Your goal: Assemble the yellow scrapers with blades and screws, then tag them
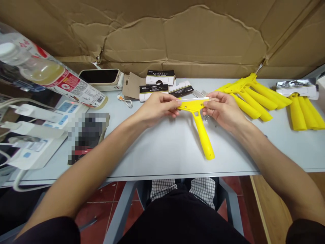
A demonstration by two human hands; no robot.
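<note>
A yellow scraper (202,130) with a wide head hangs between my hands, its handle pointing down toward me. My left hand (160,109) pinches the left end of the head, fingers closed on it. At the other end, the fingertips of my right hand (223,110) grip the head's right corner. Along the head's far edge runs a thin pale strip (193,99), likely a blade. Small metal screws (205,118) lie on the table just behind the scraper, partly hidden by it and my right hand.
More yellow scrapers (250,96) are piled at right, with several yellow handles (304,112) farther right beside a black-and-white packet (297,89). Small blade boxes (153,91) lie at the back. A phone (100,76), a drink bottle (68,81) and a power strip (38,149) occupy the left.
</note>
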